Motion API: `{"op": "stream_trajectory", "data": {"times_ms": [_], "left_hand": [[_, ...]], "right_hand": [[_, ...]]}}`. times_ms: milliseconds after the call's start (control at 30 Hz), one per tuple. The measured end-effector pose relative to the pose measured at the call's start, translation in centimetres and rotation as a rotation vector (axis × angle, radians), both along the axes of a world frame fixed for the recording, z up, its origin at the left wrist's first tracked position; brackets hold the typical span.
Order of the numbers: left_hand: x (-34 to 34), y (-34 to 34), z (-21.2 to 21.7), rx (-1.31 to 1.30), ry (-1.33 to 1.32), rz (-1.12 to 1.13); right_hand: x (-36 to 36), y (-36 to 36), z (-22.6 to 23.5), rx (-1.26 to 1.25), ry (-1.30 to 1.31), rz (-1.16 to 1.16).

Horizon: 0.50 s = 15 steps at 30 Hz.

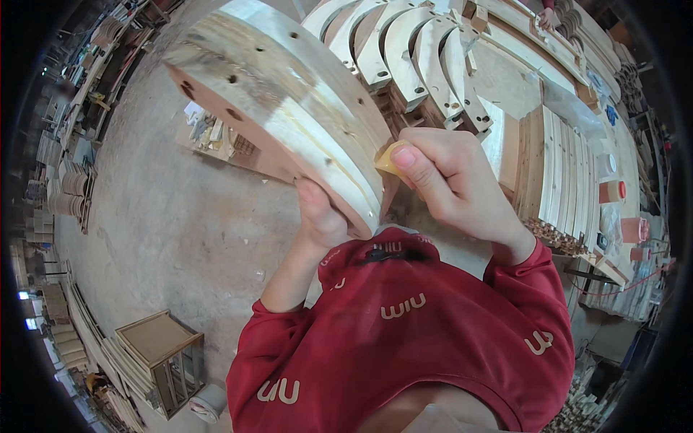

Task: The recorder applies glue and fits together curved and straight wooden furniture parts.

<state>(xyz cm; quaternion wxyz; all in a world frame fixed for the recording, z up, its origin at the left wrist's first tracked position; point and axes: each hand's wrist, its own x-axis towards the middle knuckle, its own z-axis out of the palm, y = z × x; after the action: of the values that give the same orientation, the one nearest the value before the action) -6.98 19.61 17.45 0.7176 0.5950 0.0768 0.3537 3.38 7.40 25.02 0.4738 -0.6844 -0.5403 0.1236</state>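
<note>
1 board [303, 108] in left hand [322, 222]

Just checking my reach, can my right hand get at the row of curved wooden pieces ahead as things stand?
Probably yes: nothing large shows between the right hand and the curved wooden pieces, though depth is hard to judge. Its grip on the yellow piece would likely need to loosen first.

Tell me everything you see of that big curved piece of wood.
The pale-and-brown curved wooden piece is thick, with dark holes in two faces and a yellowish streak. It slants away to the left, its near end in the left hand. At its right edge, the right hand holds a small yellow piece of unclear material; contact looks likely.
</note>
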Motion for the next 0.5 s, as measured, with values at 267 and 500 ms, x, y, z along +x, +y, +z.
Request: {"op": "stream_trajectory", "data": {"times_ms": [267,500], "left_hand": [[0.1,1.2,0.6,-0.178,-0.060,0.256],[-0.2,2.7,1.9,-0.396,-0.148,0.296]], "right_hand": [[-0.7,0.5,-1.6,-0.047,-0.055,0.029],[-1.2,0.7,-3.4,-0.049,0.001,0.068]]}}
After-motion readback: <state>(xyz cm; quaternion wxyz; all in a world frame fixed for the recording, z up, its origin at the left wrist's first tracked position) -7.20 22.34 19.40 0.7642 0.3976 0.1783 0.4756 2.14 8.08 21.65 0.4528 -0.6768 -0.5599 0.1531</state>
